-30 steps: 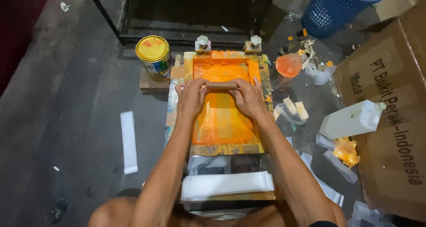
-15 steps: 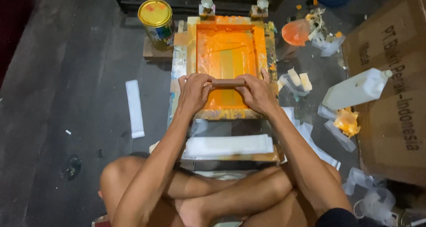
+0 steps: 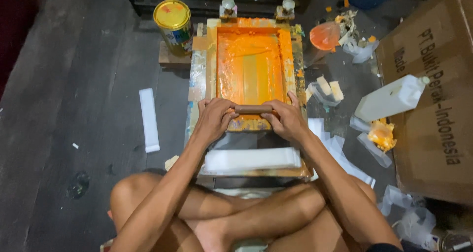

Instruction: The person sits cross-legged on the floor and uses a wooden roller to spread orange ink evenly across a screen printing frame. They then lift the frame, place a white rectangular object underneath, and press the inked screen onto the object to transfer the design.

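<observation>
Squeegee [image 3: 253, 109] at frame's [image 3: 295, 59] near edge.

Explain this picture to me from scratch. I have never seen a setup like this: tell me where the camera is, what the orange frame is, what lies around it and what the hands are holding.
The camera sits on the person's head and looks straight down, so you see their own arms and crossed legs at the bottom. There is no machine, only two bare hands.

In the middle lies a printing frame, a flat wooden frame smeared with orange ink, on the dark floor. The left hand and the right hand both grip a wooden squeegee handle at the near end of the frame.

Just below the hands lies a stack of white strips. A yellow paint can stands at the top left. To the right are a white plastic jug, a cardboard box, and scraps of ink-stained plastic.
</observation>
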